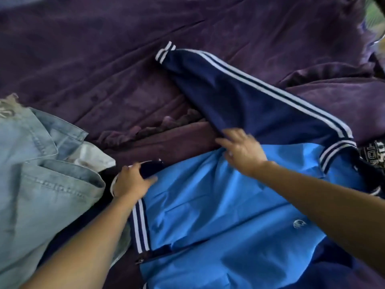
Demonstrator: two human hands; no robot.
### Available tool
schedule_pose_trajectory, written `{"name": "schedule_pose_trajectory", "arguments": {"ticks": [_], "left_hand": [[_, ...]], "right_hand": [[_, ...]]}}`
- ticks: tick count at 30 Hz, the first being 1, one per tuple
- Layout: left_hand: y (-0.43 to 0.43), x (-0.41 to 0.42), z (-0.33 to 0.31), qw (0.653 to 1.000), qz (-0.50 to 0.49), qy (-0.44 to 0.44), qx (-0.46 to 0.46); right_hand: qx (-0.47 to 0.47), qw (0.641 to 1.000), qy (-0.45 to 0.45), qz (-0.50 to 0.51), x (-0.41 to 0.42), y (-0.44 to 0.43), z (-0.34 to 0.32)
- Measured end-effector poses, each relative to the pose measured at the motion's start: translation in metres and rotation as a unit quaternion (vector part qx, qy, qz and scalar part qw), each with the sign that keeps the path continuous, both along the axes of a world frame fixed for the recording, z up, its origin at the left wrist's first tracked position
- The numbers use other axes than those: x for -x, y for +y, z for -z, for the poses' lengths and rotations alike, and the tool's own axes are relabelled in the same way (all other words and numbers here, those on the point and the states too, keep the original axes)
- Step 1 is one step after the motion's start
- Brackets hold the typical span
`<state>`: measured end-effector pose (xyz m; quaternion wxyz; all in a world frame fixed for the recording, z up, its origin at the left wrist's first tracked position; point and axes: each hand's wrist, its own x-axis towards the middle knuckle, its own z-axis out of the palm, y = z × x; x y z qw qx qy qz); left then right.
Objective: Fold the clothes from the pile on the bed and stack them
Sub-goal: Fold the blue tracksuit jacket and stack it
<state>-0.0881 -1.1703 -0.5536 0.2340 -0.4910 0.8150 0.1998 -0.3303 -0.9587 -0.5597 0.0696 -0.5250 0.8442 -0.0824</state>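
A track jacket (218,205) with a bright blue body and navy sleeves lies spread on the purple bed. One navy sleeve (239,94) with white stripes stretches up and left, its striped cuff at the far end. My right hand (242,151) pinches the lower edge of that sleeve where it meets the blue body. My left hand (131,180) grips the jacket's left edge, thumb over a dark navy fold. A small white logo (299,224) shows on the chest.
Light denim clothing (41,174) lies heaped at the left, beside my left forearm. A dark patterned garment (375,155) peeks out at the right edge. The purple blanket (104,59) covers the bed beyond, rumpled at the right.
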Motion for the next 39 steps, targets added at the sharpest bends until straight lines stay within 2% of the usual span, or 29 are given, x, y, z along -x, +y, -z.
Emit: {"name": "schedule_pose_trajectory", "arguments": {"ticks": [2, 4, 8, 10, 12, 13, 16, 18, 21, 23, 24, 28, 31, 33, 36, 38, 39], "left_hand": [[0.018, -0.026, 0.017, 0.996, 0.086, -0.034, 0.021], [0.013, -0.032, 0.02, 0.991, 0.112, -0.007, 0.071], [-0.027, -0.031, 0.01, 0.983, 0.046, 0.038, 0.172], [-0.027, -0.034, 0.003, 0.971, 0.066, 0.065, 0.22], [-0.003, -0.036, -0.006, 0.966, 0.098, 0.129, 0.201], [0.016, -0.038, -0.009, 0.963, 0.125, 0.156, 0.179], [0.094, -0.034, -0.015, 0.957, 0.222, 0.168, 0.076], [0.141, -0.028, -0.01, 0.941, 0.3, 0.151, 0.03], [0.174, -0.026, 0.016, 0.936, 0.339, 0.087, 0.032], [0.178, -0.028, 0.031, 0.945, 0.32, 0.029, 0.059], [0.177, -0.028, 0.038, 0.946, 0.314, 0.012, 0.079], [0.162, -0.01, 0.048, 0.955, 0.262, 0.025, 0.139], [0.148, 0.015, 0.047, 0.956, 0.236, 0.024, 0.176], [0.143, 0.03, 0.041, 0.956, 0.241, 0.006, 0.169], [0.146, 0.041, 0.031, 0.963, 0.232, 0.004, 0.138], [0.154, 0.036, 0.019, 0.967, 0.224, 0.028, 0.117], [0.158, 0.03, 0.012, 0.968, 0.23, 0.027, 0.099]], "right_hand": [[-0.171, 0.983, -0.032, -0.056, -0.022, 0.01, 0.029], [-0.235, 0.971, -0.04, -0.036, -0.019, 0.018, 0.04], [-0.233, 0.97, -0.061, 0.027, 0.001, 0.019, 0.027], [-0.155, 0.983, -0.068, 0.064, -0.004, 0.025, 0.014], [-0.051, 0.983, -0.08, 0.155, -0.014, 0.043, 0.002], [-0.039, 0.971, -0.096, 0.213, -0.019, 0.058, -0.002], [-0.097, 0.894, -0.176, 0.4, -0.027, 0.113, -0.008], [-0.073, 0.827, -0.197, 0.521, -0.021, 0.147, -0.013], [0.037, 0.686, -0.232, 0.688, 0.014, 0.184, -0.013], [0.128, 0.597, -0.281, 0.741, 0.033, 0.191, -0.012], [0.171, 0.567, -0.311, 0.743, 0.04, 0.19, -0.012], [0.232, 0.503, -0.465, 0.691, 0.053, 0.18, -0.014], [0.303, 0.455, -0.533, 0.647, 0.057, 0.189, -0.029], [0.335, 0.423, -0.575, 0.615, 0.066, 0.209, -0.04], [0.326, 0.413, -0.632, 0.57, 0.074, 0.235, -0.061], [0.317, 0.421, -0.624, 0.577, 0.081, 0.245, -0.062], [0.306, 0.436, -0.6, 0.597, 0.082, 0.247, -0.059]]}}
